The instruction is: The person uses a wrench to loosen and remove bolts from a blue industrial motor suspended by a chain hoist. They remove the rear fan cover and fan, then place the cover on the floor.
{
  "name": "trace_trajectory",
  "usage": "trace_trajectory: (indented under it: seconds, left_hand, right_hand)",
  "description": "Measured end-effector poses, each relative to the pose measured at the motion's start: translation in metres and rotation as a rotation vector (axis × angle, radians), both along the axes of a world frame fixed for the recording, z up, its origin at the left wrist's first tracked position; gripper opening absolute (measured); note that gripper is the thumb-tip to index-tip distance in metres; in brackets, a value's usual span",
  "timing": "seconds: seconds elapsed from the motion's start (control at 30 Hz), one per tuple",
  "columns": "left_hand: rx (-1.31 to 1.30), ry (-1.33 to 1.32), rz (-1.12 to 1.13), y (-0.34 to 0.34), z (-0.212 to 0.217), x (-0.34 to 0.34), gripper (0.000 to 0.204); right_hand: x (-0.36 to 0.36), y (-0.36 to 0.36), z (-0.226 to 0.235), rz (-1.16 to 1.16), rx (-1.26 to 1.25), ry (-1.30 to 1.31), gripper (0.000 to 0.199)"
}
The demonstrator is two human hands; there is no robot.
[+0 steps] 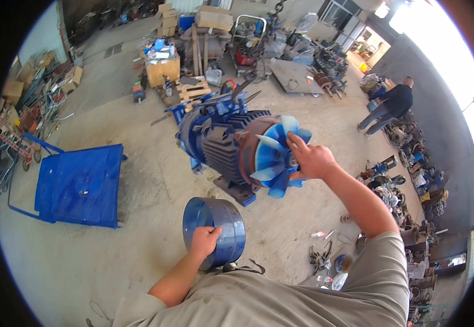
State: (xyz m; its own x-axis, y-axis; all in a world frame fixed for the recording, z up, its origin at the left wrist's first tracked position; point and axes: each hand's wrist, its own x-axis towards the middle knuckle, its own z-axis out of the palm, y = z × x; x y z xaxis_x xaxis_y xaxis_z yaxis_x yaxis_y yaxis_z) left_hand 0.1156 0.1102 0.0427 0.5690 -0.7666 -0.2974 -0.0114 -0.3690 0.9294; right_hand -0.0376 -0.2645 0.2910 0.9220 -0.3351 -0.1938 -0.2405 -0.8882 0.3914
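Note:
A large electric motor point(220, 144) with a blue-grey finned body stands in front of me. On its near end sits a light-blue plastic fan point(270, 155) with broad blades. My right hand point(311, 159) rests on the fan, fingers spread over its blades near the hub. Lower down, my left hand point(205, 241) grips the rim of a round blue metal fan cover point(231, 231), its fingers wrapped over the edge. The cover is held apart from the motor, close to my body.
A blue flatbed cart point(79, 185) stands at left. Behind the motor are a wooden pallet point(194, 90) and a cabinet point(162, 71). Another person point(392, 106) is at far right, beside machine parts along the wall. Small parts point(321, 256) lie on the floor at right.

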Motion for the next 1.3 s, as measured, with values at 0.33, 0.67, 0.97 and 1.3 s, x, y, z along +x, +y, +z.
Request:
trace_trajectory:
  seconds: [0.33, 0.67, 0.97, 1.3]
  left_hand:
    - [-0.016, -0.081, -0.105, -0.034, 0.013, 0.0, 0.045]
    - [-0.13, 0.07, -0.057, -0.047, 0.005, -0.001, 0.049]
    - [-0.056, 0.101, -0.003, -0.021, -0.024, -0.001, 0.046]
    - [0.066, -0.008, 0.016, 0.004, -0.012, 0.019, 0.046]
  right_hand:
    - [0.008, 0.016, -0.022, -0.674, 0.234, -0.279, 0.103]
    - [-0.033, 0.029, -0.037, -1.26, 1.21, -0.485, 0.087]
    - [-0.045, 0.032, -0.009, -0.477, 0.086, -0.469, 0.115]
    - [-0.003, -0.02, -0.007, -0.467, 0.158, -0.196, 0.127]
